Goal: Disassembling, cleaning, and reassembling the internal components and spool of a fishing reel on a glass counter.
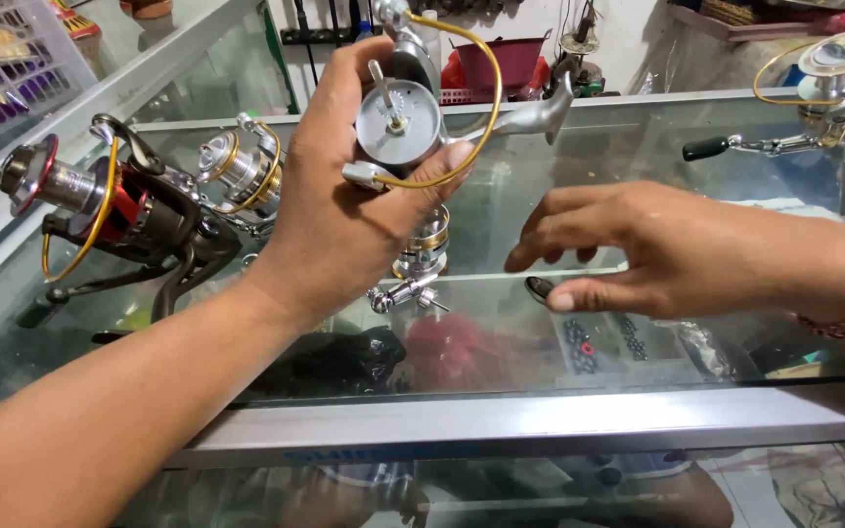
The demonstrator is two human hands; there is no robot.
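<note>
- Left hand (344, 210) is clenched around a silver spinning reel body (413, 117), raised above the glass counter (501, 323).
- Right hand (667, 254) hovers half open, empty, over a small dark knob (539, 287) right of the reel body, below it.

The left hand (344, 210) hides the lower body of the silver spool-less fishing reel with gold bail wire (413, 117). The silver-gold reel at the far right (838, 83) is cut by the picture edge. Small dark parts under the glass counter (501, 313) are too small to tell.

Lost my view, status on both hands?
Left hand grips silver reel body, raised. Right hand open, hovering above glass counter. Small parts beneath.
</note>
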